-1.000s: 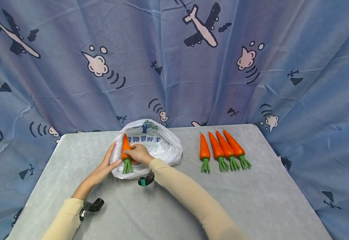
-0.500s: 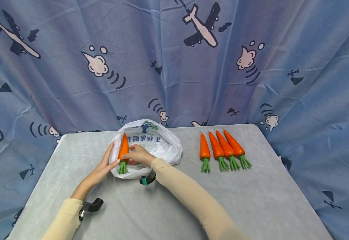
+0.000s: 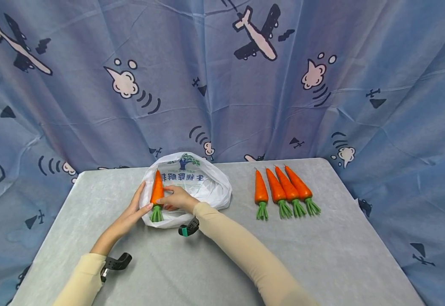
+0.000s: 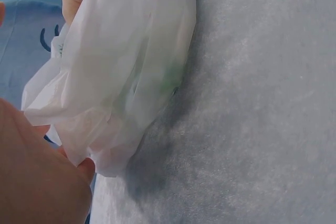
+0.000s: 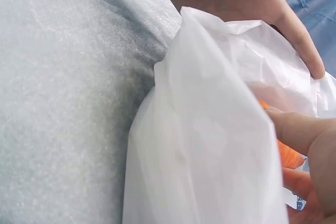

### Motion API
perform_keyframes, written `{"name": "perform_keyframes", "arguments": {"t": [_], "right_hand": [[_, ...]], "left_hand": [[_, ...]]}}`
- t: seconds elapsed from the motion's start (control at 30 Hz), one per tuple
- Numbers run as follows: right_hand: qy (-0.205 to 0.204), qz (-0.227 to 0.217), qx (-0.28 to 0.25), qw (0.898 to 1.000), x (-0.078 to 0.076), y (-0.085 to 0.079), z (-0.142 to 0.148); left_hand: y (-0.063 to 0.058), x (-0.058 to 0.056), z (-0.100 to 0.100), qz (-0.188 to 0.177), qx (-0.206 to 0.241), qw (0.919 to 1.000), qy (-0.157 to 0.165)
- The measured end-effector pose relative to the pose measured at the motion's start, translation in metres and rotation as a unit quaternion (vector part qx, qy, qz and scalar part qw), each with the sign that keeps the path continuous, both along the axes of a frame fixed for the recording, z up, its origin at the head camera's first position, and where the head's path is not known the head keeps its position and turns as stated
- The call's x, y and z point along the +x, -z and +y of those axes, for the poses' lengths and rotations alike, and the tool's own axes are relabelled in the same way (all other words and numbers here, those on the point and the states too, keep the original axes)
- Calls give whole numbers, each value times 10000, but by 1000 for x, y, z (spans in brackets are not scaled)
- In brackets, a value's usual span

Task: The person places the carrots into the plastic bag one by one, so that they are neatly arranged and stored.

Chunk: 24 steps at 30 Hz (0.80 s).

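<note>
A white plastic bag (image 3: 219, 191) with a printed tree lies with its mouth open toward the near side in the head view. My left hand (image 3: 130, 212) holds the bag's left edge, thumb over the rim. Inside the mouth, along that left side, one orange carrot (image 3: 158, 185) with green stems points away from me. My right hand (image 3: 179, 199) reaches into the bag and grips this carrot, its thumb at the thick end. In the right wrist view the bag wall covers most of the carrot (image 5: 290, 154); some right fingers are hidden.
Several carrots (image 3: 275, 185) lie side by side to the right of the bag, tips away. They are on the pale grey table (image 3: 333, 255). A blue curtain (image 3: 222, 85) with airplane prints hangs behind the table's far edge.
The right hand has shifted the carrot slightly left, against the bag's left side, mostly in the first half second. The left hand has barely moved. The other carrots lie unchanged.
</note>
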State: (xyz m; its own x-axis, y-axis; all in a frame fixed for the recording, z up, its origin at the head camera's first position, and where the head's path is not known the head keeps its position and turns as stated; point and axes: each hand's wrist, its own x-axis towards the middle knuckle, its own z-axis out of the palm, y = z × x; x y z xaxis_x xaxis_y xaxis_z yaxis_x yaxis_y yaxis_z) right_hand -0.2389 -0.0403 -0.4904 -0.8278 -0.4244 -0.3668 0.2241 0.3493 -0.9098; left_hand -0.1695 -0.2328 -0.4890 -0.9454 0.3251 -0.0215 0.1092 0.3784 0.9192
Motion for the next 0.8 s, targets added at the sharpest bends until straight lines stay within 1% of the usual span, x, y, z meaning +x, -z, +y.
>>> {"name": "perform_keyframes", "arguments": {"t": [0.43,0.67,0.8], "right_hand": [[0,-22,86,10000,2,-3,1],[107,36,106,9999,2,-1,1],[61,25,91,9999,3,-4,4]], "left_hand": [[-3,1,0,-74,-51,10000,-36],[-3,1,0,-87,-56,9999,-45],[-3,1,0,-79,-60,9999,-54]]}}
